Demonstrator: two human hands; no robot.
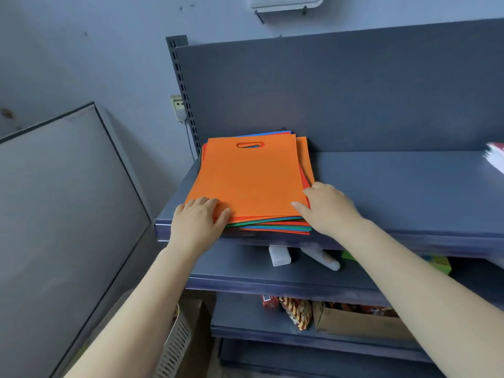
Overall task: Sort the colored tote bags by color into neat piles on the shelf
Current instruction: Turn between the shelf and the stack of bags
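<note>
On the top shelf of a dark blue-grey shelving unit, we see a mixed stack of tote bags lying flat at the shelf's left end, its near edge flush with the shelf front. The orange bag forms the top layer, with its cut-out handle slot at the far end, away from both hands. Below it, edges of green, blue and red bags fan out at the near edge and at the right side.

The left hand rests on the near-left corner of the orange bag, fingers lightly bent and laid over the corner with the thumb on the bag's surface; we cannot tell whether it pinches the layer. The right hand sits at the near-right corner, fingers curled round the stack's right edge and the thumb pressed on top of the orange bag.

Right of the right hand, the shelf surface runs bare to a red-and-white object at the frame's edge. Beneath the hands, the lower shelf carries two white bottles lying on their sides, and the shelf below that holds a cardboard box and a snack packet.
</note>
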